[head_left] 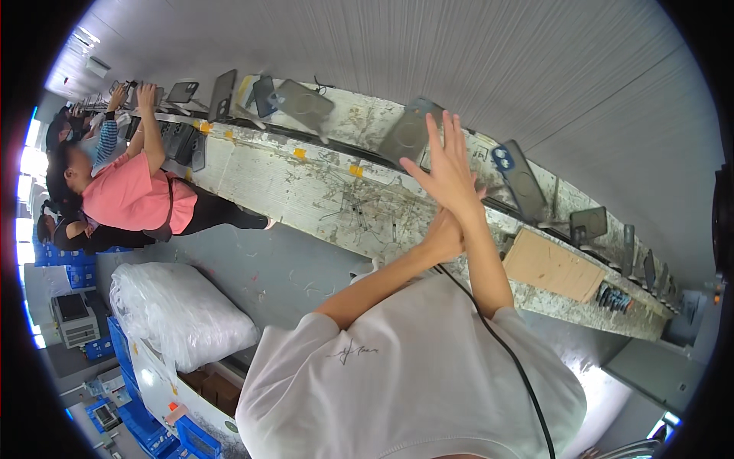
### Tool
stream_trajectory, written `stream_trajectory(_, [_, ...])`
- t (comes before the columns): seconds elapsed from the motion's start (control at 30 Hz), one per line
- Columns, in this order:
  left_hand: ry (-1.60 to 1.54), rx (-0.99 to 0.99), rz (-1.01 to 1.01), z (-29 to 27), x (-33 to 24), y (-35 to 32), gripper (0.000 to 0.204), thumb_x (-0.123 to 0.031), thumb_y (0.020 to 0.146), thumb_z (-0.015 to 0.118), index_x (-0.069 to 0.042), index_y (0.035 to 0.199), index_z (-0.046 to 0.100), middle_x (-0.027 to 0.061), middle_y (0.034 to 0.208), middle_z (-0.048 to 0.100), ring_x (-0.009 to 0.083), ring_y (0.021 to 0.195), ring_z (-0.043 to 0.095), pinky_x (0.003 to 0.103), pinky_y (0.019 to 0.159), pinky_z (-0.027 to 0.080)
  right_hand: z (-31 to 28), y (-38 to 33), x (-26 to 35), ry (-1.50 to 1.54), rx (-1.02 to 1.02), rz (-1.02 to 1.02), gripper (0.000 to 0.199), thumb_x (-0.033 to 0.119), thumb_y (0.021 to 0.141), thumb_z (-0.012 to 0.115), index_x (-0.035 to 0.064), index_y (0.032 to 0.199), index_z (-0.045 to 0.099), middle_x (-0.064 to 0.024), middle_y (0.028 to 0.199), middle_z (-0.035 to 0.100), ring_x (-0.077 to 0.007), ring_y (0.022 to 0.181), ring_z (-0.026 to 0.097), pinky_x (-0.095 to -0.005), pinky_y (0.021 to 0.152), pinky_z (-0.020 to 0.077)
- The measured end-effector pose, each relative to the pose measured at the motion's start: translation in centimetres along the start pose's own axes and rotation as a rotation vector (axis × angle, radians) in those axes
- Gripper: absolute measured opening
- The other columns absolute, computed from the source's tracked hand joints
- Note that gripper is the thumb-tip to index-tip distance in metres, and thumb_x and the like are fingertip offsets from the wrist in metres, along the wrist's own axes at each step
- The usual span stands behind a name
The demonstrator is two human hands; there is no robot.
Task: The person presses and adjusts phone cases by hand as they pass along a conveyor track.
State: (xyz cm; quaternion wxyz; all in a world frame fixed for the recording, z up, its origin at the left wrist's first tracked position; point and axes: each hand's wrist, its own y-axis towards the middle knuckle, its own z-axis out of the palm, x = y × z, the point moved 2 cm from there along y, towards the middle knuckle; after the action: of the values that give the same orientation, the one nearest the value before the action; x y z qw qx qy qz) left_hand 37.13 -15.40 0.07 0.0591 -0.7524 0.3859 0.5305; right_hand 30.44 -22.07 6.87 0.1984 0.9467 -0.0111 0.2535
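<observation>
My right hand [451, 164] is raised over the line, its fingers stretched out and spread, with nothing visibly gripped. Just left of its fingers stands a grey phone case [404, 138] with a ring on its back, slightly blurred; whether they touch I cannot tell. Crossing behind my right forearm, my left hand [443, 236] is mostly hidden; only its wrist side and a few fingertips show, so its grip is unclear. To the right, a dark phone case [521, 180] with a blue camera area leans on the line. Another grey ringed case [300, 105] stands farther left.
A worn, stained bench [306, 187] runs alongside the line, with a cardboard sheet [554, 264] on its right part. Smaller dark cases [589, 223] continue rightward. On the left, a co-worker in a pink shirt [130, 195] reaches to the line. Behind sits a plastic-wrapped bundle [180, 314].
</observation>
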Motion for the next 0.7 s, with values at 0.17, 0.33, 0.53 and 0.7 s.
stream_trajectory(0.17, [0.156,-0.248,0.211,-8.5,3.2,-2.1,0.046,-0.011,0.099,0.074,-0.002,0.143,0.066,0.0232,0.151,0.063,0.0454,0.147,0.053,0.059,0.126,0.035,2.8,-0.6,-5.4,-0.250,0.041,0.229,0.104,0.069,0.106,0.063,-0.0042,0.175,0.032,-0.0364,0.182,0.021,-0.0519,0.172,0.013,-0.0711,0.135,0.0121])
stream_trajectory(0.33, [0.243,-0.605,0.098,-15.6,6.1,3.6,0.050,-0.025,0.099,0.082,-0.001,0.140,0.067,0.0227,0.153,0.063,0.0449,0.150,0.052,0.063,0.127,0.032,-1.2,-5.6,-10.3,-0.341,0.009,0.373,0.106,0.071,0.106,0.061,-0.0023,0.176,0.032,-0.0340,0.184,0.021,-0.0500,0.173,0.012,-0.0781,0.131,0.0070])
stream_trajectory(0.53, [0.676,-0.362,-0.123,-11.9,8.8,9.6,0.128,-0.082,0.081,0.085,0.008,0.163,0.049,0.0290,0.177,0.038,0.0479,0.169,0.027,0.073,0.135,0.015,-7.8,-10.8,-17.5,0.033,-0.206,0.297,0.100,0.063,0.104,0.071,0.0059,0.177,0.035,-0.0268,0.185,0.026,-0.0437,0.175,0.012,-0.0701,0.135,0.0070])
stream_trajectory(0.7, [0.600,-0.138,-0.088,-6.0,5.7,10.7,0.141,-0.089,0.080,0.080,0.012,0.169,0.037,0.0325,0.181,0.029,0.0463,0.172,0.019,0.075,0.134,0.008,-12.1,-13.3,-15.5,0.057,-0.495,0.411,0.078,0.035,0.107,0.075,0.0122,0.175,0.043,-0.0146,0.184,0.037,-0.0383,0.175,0.015,-0.0548,0.140,0.0066])
